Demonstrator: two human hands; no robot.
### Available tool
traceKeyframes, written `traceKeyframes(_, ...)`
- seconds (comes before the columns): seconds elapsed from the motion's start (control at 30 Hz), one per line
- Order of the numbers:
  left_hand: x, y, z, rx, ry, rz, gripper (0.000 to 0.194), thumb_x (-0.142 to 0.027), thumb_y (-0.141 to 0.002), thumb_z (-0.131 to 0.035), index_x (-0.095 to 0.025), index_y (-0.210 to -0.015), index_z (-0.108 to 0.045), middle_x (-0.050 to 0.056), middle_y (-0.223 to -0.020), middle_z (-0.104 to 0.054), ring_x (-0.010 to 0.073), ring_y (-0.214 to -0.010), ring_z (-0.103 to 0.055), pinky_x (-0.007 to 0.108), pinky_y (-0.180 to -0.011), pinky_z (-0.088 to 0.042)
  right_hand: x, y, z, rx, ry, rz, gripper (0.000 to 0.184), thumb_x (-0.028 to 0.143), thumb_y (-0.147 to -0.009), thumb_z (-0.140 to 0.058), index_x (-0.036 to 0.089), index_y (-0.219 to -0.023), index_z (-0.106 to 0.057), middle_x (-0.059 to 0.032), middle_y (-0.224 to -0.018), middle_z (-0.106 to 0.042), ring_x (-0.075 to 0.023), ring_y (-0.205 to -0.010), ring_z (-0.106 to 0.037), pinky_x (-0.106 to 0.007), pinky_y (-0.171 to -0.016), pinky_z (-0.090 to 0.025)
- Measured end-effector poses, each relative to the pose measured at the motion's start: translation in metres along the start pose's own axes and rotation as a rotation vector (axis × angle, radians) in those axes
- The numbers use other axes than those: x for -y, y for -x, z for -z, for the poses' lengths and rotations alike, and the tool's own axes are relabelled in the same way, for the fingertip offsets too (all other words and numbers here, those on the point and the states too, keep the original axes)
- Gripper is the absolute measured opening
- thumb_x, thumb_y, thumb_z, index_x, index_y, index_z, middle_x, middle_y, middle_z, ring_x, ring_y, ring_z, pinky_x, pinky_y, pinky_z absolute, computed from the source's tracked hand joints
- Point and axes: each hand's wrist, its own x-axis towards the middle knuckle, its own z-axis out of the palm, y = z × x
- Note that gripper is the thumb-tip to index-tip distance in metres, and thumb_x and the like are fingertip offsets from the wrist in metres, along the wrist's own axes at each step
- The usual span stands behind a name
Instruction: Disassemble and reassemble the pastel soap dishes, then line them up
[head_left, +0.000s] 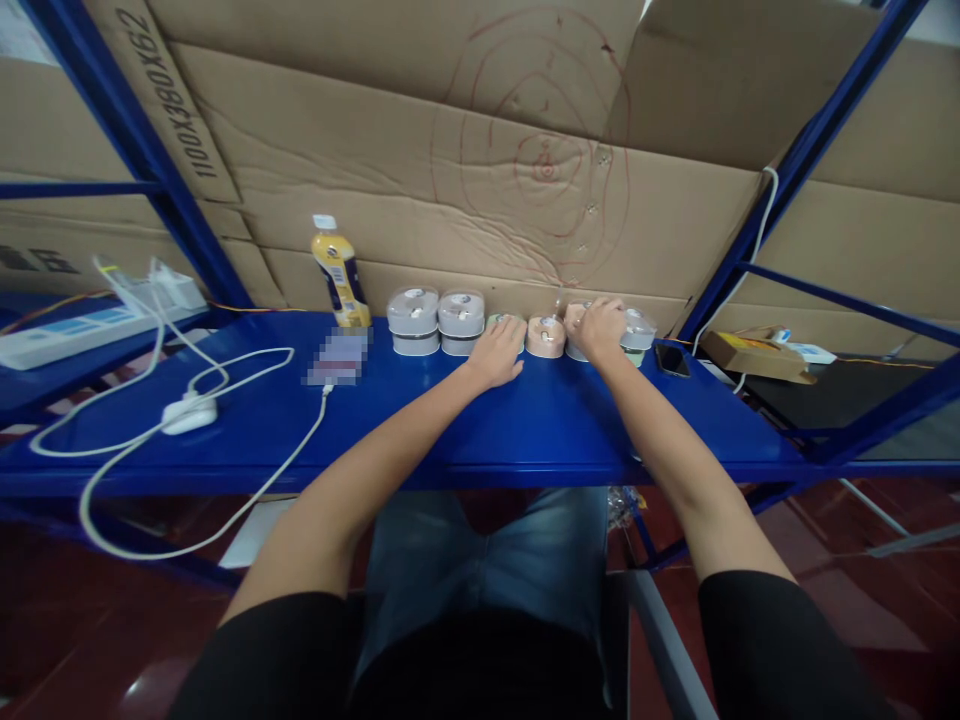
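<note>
Tabletop (420, 430): blue, carrying all the items below; a cardboard panel (360, 180) is standing behind its back edge.

Item 1, row of lidded containers, running along the back edge from about the middle toward the right corner. From the left: first grey stack (413, 322), second grey stack (461, 322), green container (517, 338), single peach container (546, 338), upper peach container (575, 318) sitting on a lower grey container (579, 348), then a right-end stack (637, 330) showing grey over green. Stacking is probably saving width; the line is presumably keeping every piece within reach of both hands.

Item 2, left hand (495, 352): lying palm down over the green container, fingers pointing to the back edge, thumb standing out to the right. Probably it is steadying that piece; whether it is gripping or merely resting, cannot tell.

Item 3, right hand (602, 325): covering the upper peach container from above and the right, fingers bent. Its grip is hiding beneath the knuckles, so holding or only touching cannot be told.

Item 4, forearms: left forearm (382, 440) and right forearm (667, 440) are crossing the front edge, slanting inward.

Item 5, sundries: bottle (341, 275) standing near the back edge, left of the row; dark phone (673, 360) lying near the right corner.
</note>
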Motion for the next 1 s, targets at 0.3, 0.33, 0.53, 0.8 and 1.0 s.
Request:
traceKeyframes(0.3,-0.019,0.014,0.006,0.074,-0.140,0.089,0.051,-0.033,-0.097,-0.070,-0.009,-0.141,-0.059,0.029,-0.155,-0.059,0.0467,-0.147,-0.052,0.059,-0.122,-0.041,0.014,0.057,0.022,0.081,0.071,0.103,0.043,0.042,-0.107,-0.053,0.008,-0.124,-0.074,-0.0276,-0.125,-0.075,-0.0410,-0.114,-0.073,-0.049,-0.095,-0.058)
traceKeyframes(0.33,-0.019,0.025,0.010,0.050,-0.118,0.073,0.050,-0.035,-0.096,-0.071,-0.011,-0.138,-0.060,0.028,-0.150,-0.060,0.0467,-0.142,-0.055,0.060,-0.119,-0.043,0.013,0.058,0.018,0.101,0.023,0.168,0.040,0.041,-0.107,-0.054,0.010,-0.121,-0.076,-0.0257,-0.122,-0.077,-0.0402,-0.114,-0.073,-0.050,-0.097,-0.058)
traceKeyframes(0.53,-0.008,0.078,0.025,-0.119,0.192,0.094,0.064,-0.056,-0.088,-0.081,-0.016,-0.133,-0.058,0.021,-0.139,-0.059,0.0418,-0.133,-0.062,0.056,-0.114,-0.052,0.009,0.061,-0.007,0.224,-0.412,0.627,0.068,0.065,-0.093,-0.076,0.020,-0.143,-0.069,-0.0180,-0.149,-0.068,-0.0404,-0.145,-0.059,-0.060,-0.124,-0.046)
traceKeyframes(0.8,0.027,0.083,0.017,0.029,0.618,0.061,0.114,-0.057,-0.063,-0.098,-0.020,-0.157,-0.046,0.019,-0.147,-0.066,0.0441,-0.139,-0.065,0.059,-0.119,-0.051,0.024,0.085,-0.008,0.501,-0.426,0.731,0.102,0.078,-0.072,-0.089,0.023,-0.154,-0.060,-0.0169,-0.145,-0.065,-0.0400,-0.133,-0.067,-0.055,-0.112,-0.057)
traceKeyframes(1.0,0.035,0.085,0.003,0.035,0.855,0.078,0.123,-0.051,-0.062,-0.099,-0.018,-0.164,-0.038,0.022,-0.145,-0.069,0.0424,-0.135,-0.069,0.061,-0.119,-0.049,0.026,0.092,-0.003,0.477,-0.418,0.673,0.096,0.076,-0.074,-0.088,0.019,-0.146,-0.061,-0.0196,-0.141,-0.067,-0.0400,-0.126,-0.068,-0.055,-0.106,-0.057)
